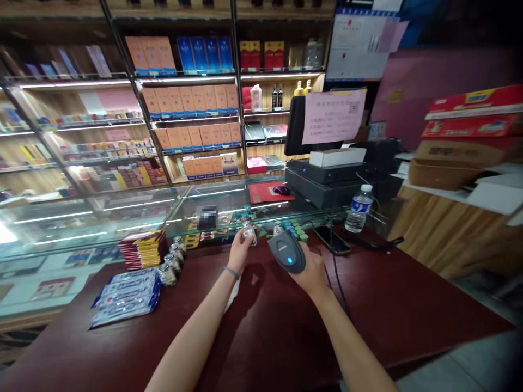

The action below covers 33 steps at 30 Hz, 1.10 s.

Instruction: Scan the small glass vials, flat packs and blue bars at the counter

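My left hand (240, 249) is closed round a small clear glass jar (248, 231), held up over the dark red counter (265, 326). My right hand (312, 269) grips a grey handheld barcode scanner (287, 251) with a blue light, its head turned toward the jar. The scanner's cable (337, 283) trails across the counter to the right. Several similar small jars (174, 261) stand in a row at the left of my left arm.
Blue packets (126, 294) and a stack of red packets (143, 249) lie at the left. A phone (332, 239), a water bottle (358, 208), a till with monitor (322, 174) and a glass display case (122, 218) stand behind. Cartons (466, 141) sit at the right.
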Each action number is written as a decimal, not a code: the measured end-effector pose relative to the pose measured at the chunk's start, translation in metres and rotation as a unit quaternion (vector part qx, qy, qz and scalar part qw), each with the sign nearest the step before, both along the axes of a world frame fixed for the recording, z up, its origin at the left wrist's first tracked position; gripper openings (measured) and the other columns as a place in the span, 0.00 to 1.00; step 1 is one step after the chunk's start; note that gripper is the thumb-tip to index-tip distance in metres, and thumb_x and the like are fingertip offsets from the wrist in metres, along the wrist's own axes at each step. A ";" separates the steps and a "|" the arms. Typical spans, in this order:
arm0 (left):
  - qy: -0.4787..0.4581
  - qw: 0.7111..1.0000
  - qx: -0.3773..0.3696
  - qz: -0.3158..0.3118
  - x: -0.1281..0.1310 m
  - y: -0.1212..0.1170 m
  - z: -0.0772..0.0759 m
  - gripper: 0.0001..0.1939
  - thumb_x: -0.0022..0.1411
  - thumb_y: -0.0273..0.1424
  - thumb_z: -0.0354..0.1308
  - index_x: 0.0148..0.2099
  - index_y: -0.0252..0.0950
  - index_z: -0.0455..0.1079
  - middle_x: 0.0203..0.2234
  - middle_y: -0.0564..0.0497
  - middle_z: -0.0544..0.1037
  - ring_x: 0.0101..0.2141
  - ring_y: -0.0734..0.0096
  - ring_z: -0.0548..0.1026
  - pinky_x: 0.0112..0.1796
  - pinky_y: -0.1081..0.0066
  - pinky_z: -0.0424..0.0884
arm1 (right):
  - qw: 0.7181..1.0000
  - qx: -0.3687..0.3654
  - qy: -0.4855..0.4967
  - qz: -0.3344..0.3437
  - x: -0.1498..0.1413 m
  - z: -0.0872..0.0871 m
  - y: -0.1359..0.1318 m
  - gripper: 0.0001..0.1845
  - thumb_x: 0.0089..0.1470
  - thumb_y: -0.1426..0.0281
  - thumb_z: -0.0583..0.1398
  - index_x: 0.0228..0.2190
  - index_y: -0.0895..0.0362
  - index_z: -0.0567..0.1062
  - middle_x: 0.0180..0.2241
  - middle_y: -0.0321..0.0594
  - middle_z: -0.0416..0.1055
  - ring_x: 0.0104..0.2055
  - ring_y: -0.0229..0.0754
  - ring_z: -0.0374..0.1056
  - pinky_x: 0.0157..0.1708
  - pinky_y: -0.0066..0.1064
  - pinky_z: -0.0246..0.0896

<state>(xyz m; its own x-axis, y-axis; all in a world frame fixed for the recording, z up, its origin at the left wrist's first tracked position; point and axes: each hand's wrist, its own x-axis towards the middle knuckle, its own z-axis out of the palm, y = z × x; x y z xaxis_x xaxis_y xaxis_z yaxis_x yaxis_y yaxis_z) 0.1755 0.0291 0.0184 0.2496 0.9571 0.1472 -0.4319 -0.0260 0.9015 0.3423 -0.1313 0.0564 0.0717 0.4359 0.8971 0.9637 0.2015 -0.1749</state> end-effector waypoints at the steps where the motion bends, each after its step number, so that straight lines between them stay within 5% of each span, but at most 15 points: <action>1: 0.027 0.999 0.011 0.020 0.009 0.004 -0.004 0.27 0.51 0.38 0.72 0.52 0.36 0.71 0.46 0.45 0.80 0.46 0.63 0.77 0.52 0.63 0.69 | 1.000 0.001 0.010 -0.010 0.005 -0.001 -0.001 0.19 0.51 0.67 0.59 0.46 0.58 0.71 0.24 0.39 0.76 0.23 0.47 0.74 0.25 0.33 0.66; 6: 0.153 0.981 0.050 0.108 0.046 0.022 -0.023 0.19 0.51 0.31 0.70 0.45 0.35 0.72 0.41 0.44 0.81 0.44 0.60 0.79 0.50 0.61 0.71 | 0.995 0.012 0.067 -0.073 0.026 -0.007 -0.003 0.20 0.51 0.64 0.61 0.45 0.57 0.70 0.26 0.41 0.78 0.25 0.48 0.75 0.25 0.32 0.68; 15: 0.300 0.938 0.120 0.123 0.088 0.037 -0.043 0.17 0.54 0.29 0.67 0.47 0.36 0.72 0.41 0.46 0.80 0.43 0.62 0.78 0.48 0.64 0.70 | 0.975 0.008 0.158 -0.156 0.049 -0.020 0.000 0.21 0.51 0.59 0.63 0.43 0.57 0.71 0.25 0.42 0.78 0.25 0.50 0.76 0.23 0.32 0.65; 23: 0.359 0.913 0.151 0.121 0.093 0.049 -0.066 0.17 0.56 0.29 0.65 0.49 0.36 0.71 0.43 0.45 0.79 0.45 0.61 0.76 0.48 0.64 0.69 | 0.969 -0.008 0.183 -0.167 0.048 -0.021 0.001 0.22 0.50 0.58 0.63 0.44 0.56 0.72 0.28 0.44 0.79 0.26 0.50 0.76 0.24 0.32 0.65; 33: 0.343 0.917 0.152 0.138 0.091 0.048 -0.070 0.26 0.52 0.22 0.67 0.54 0.34 0.70 0.46 0.42 0.75 0.49 0.60 0.75 0.54 0.61 0.69 | 0.969 -0.009 0.170 -0.179 0.046 -0.023 0.002 0.24 0.49 0.56 0.63 0.44 0.57 0.72 0.26 0.44 0.78 0.26 0.50 0.75 0.24 0.32 0.64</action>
<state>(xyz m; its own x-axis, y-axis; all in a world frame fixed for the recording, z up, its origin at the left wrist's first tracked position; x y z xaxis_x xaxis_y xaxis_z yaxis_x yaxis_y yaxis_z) 0.2666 0.0767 -0.0514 0.1382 0.9388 0.3156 0.2947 -0.3432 0.8918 0.3882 -0.1297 0.0335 0.5109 0.3447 0.7875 0.8576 -0.1412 -0.4946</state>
